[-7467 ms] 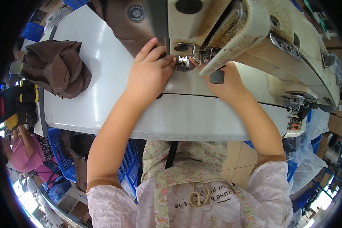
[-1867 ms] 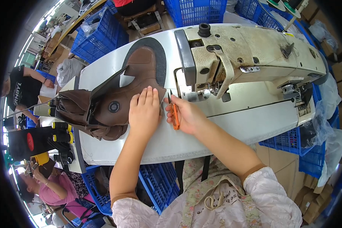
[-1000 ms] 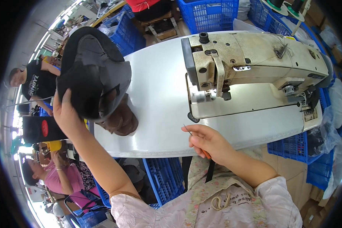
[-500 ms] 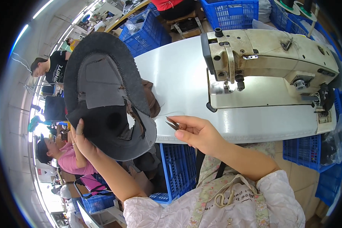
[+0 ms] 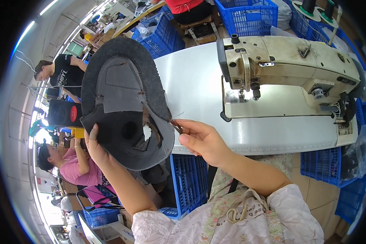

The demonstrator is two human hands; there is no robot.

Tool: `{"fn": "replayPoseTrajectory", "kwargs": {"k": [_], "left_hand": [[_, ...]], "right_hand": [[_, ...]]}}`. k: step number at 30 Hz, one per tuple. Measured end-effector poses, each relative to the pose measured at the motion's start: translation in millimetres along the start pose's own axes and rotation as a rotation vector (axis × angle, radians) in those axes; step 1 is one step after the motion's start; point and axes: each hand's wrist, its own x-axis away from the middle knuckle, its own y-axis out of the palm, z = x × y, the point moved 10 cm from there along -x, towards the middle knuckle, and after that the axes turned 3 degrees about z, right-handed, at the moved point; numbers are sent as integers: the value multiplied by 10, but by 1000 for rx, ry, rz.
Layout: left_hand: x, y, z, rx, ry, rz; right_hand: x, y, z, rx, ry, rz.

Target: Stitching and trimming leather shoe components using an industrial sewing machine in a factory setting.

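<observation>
My left hand (image 5: 96, 149) grips the lower left edge of a dark grey sewn fabric piece (image 5: 116, 124), its thumb lying on the black part. The piece is raised and tilted, with a wide curved rim, zigzag stitching and a ragged opening. In my right hand (image 5: 207, 143) is a small pair of thread snips (image 5: 177, 127), held between thumb and fingers. Their tips are at the right edge of the piece, where a loose thread (image 5: 178, 115) sticks out. Whether the blades are closed on the thread I cannot tell.
A cream sewing machine (image 5: 288, 69) stands on the white table (image 5: 187, 77) at the right. Below the table's near edge is a blue crate (image 5: 189, 183) beside dark fabric pieces. More blue crates (image 5: 248, 18) stand behind. Several people work at the left and back.
The sewn piece has shifted slightly right with my left hand. My right hand has moved a little left, bringing the snips from beside the piece to its right edge.
</observation>
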Motion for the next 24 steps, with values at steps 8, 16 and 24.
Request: {"fn": "replayPoseTrajectory", "kwargs": {"k": [8, 16, 24], "left_hand": [[40, 98, -30, 59, 0, -41], [136, -82, -32, 25, -11, 34], [992, -1732, 1456, -345, 157, 506]], "right_hand": [[-55, 0, -86, -67, -55, 29], [77, -64, -153, 83, -93, 50], [699, -868, 539, 101, 202, 78]]}}
